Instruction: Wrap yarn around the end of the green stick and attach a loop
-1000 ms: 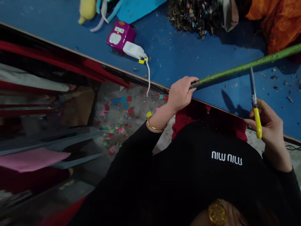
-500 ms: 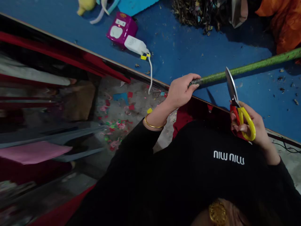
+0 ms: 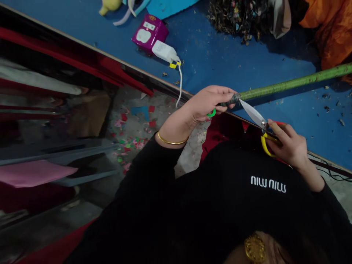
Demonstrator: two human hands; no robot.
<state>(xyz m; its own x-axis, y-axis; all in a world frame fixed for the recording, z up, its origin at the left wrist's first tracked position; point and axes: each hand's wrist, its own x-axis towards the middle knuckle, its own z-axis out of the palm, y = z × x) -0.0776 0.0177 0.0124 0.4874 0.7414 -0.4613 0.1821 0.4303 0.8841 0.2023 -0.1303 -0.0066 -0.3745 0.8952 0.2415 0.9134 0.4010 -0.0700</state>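
My left hand [image 3: 209, 103] is closed round the near end of a long green-wrapped rod [image 3: 291, 83] that runs up to the right across the blue table [image 3: 220, 58]. A small green loop shows under its fingers. My right hand [image 3: 287, 142] grips yellow-and-red-handled scissors [image 3: 257, 119]. The silver blades point up-left and their tip lies at the rod's end, just beside my left fingers.
A purple socket box [image 3: 148, 33] with a white plug and cord [image 3: 167, 53] sits on the table. Dried plant scraps [image 3: 239, 16] and orange cloth [image 3: 330, 25] lie at the back. Coloured paper bits litter the floor [image 3: 137, 128]. Shelves with pink sheets [image 3: 35, 172] stand at the left.
My right hand swung the scissors from pointing up, away from the rod, down and left until the blade tip reached the rod's end. My left hand kept its grip.
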